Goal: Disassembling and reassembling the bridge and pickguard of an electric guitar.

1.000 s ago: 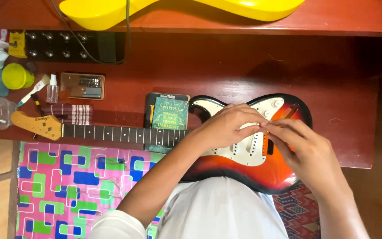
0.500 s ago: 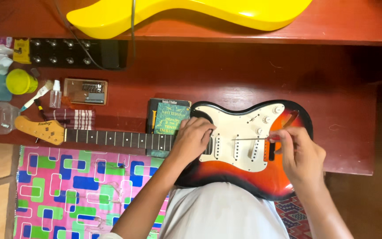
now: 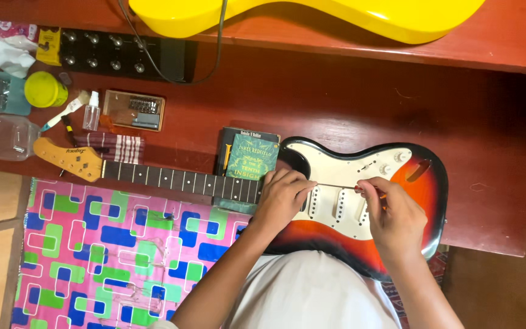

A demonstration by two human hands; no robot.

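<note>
Head view, only one. Sunburst electric guitar with white pickguard lies flat on the dark red wooden surface, body under both hands, neck running off to the left-hand side. Left hand sits at the neck-body joint, fingers curled, grip pinched shut on a thin guitar string. Right hand is over the pickups, thumb and forefinger closed on the same string's other end. String runs straight between the two grips, just above the pickguard.

Just past the left grip, touching the neck: green paperback book tucked under the neck. Farther out along the neck, well apart from the left grip: pale wooden headstock, striped folded cloth just beside it. Beyond those, farther from both hands: open small box with metal parts, small clear spray bottle, round yellow-green lidded tub, two clear plastic containers, black panel with knobs.

Far side of the surface, well beyond both grips: glossy yellow guitar body, black cable crossing it.

Below the left forearm: pink, blue and green patterned mat. White shirt fills the bottom centre.
</note>
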